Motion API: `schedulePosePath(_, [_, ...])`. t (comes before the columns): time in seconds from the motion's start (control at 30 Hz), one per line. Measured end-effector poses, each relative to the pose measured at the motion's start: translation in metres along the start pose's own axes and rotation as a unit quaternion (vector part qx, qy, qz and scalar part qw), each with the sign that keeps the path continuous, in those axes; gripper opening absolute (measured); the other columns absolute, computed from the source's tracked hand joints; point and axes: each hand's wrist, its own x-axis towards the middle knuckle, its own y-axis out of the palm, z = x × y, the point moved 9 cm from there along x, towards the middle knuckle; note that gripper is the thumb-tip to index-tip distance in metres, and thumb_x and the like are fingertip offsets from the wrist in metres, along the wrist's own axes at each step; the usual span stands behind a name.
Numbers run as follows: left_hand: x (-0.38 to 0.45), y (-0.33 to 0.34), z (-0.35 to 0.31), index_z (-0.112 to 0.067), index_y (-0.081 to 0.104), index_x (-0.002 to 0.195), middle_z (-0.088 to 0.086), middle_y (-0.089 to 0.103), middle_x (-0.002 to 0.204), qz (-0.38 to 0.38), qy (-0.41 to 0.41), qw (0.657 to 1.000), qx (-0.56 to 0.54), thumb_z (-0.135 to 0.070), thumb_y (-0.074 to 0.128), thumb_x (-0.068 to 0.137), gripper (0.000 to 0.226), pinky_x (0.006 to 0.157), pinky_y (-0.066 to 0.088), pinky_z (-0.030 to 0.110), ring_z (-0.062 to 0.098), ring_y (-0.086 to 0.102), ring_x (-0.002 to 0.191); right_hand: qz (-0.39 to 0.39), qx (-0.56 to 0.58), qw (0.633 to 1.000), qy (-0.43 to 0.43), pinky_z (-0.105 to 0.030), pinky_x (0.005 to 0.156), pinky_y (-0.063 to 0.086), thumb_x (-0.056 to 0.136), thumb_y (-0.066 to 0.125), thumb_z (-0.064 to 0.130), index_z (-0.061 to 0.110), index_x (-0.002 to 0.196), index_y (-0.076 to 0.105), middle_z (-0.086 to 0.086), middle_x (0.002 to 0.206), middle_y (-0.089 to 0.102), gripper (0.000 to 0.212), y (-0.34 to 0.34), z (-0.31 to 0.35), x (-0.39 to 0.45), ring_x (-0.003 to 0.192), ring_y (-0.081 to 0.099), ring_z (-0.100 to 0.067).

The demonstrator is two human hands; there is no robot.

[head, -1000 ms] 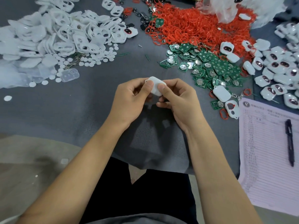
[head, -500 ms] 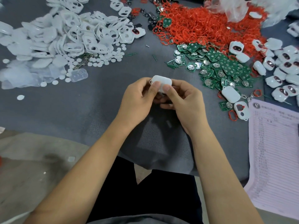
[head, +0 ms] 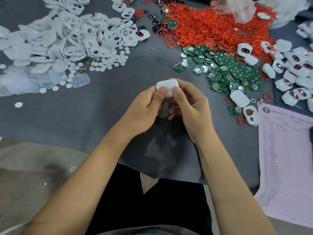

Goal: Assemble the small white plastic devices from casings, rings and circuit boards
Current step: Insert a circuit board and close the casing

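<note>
Both hands, left [head: 144,107] and right [head: 188,106], gripped a white casing [head: 166,86] above the grey tabletop [head: 105,106], thumbs pressed on it; casings [head: 81,39], red rings [head: 211,28], boards [head: 225,68] and paper [head: 284,167] lay around.

Grey-covered bench [head: 108,109]. Far left: heap of white casings [head: 81,36], small white discs [head: 108,62] strewn along its near edge, one clear moulded piece [head: 81,80] beside them. Far middle to right: big mound of red rings [head: 208,28], partly under a plastic bag [head: 243,7]. Just nearer: spread of green boards [head: 227,68]. Far right: pile of finished devices [head: 294,70]. Near right: printed sheet [head: 286,160], hanging over the bench edge, with a closed casing [head: 239,98] and an open one [head: 250,115] just left of it.
</note>
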Motion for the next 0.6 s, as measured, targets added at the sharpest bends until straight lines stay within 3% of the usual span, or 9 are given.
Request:
schedulePosePath(0.13, [-0.001,0.001,0.002,-0.015,0.062,0.107,-0.017,0.059,0.060,-0.001,0.007,1.000,-0.010,-0.038,0.039,0.112,0.033,0.053,0.039,0.016,0.000,0.049,0.052,-0.014,0.004,1.000,-0.005,-0.034,0.055,0.058,0.106,0.056,0.013,0.012,0.120,0.069,-0.001,0.078,0.071,0.018,0.002,0.000,-0.002,0.058,0.064,-0.017])
schedulePosePath(0.27, [-0.001,-0.001,0.000,-0.014,0.065,0.117,-0.023,0.063,0.066,-0.017,0.012,1.000,-0.008,-0.034,0.041,0.112,0.031,0.054,0.042,0.012,-0.004,0.056,0.056,-0.015,-0.007,1.000,0.003,-0.037,0.059,0.061,0.107,0.055,0.012,0.008,0.122,0.069,-0.001,0.077,0.072,0.020,0.003,-0.002,0.000,0.060,0.067,-0.017])
schedulePosePath(0.37, [-0.003,-0.001,-0.005,-0.024,0.062,0.093,-0.017,0.058,0.057,-0.019,0.019,0.999,-0.021,-0.039,0.039,0.113,0.034,0.050,0.040,0.014,0.000,0.051,0.049,-0.022,-0.005,1.000,0.002,-0.036,0.058,0.060,0.108,0.055,0.018,0.008,0.126,0.068,-0.005,0.078,0.072,0.025,0.003,-0.001,-0.002,0.061,0.067,-0.021])
schedulePosePath(0.5, [-0.002,-0.001,0.000,-0.023,0.052,0.070,-0.006,0.041,0.054,-0.021,-0.047,0.991,-0.123,-0.043,0.038,0.113,0.050,0.044,0.033,0.019,0.010,0.039,0.046,0.011,0.087,0.996,0.023,-0.035,0.054,0.056,0.105,0.050,0.024,0.014,0.137,0.061,-0.017,0.085,0.068,0.035,0.011,-0.003,-0.004,0.067,0.065,-0.036])
schedulePosePath(0.6, [-0.001,0.004,0.003,-0.029,0.053,0.056,-0.008,0.037,0.053,-0.005,-0.075,0.984,-0.163,-0.044,0.040,0.112,0.059,0.042,0.031,0.018,0.009,0.037,0.045,0.022,0.105,0.994,0.000,-0.034,0.053,0.055,0.104,0.046,0.017,0.019,0.138,0.060,-0.014,0.089,0.067,0.037,0.011,0.002,-0.005,0.066,0.064,-0.029])
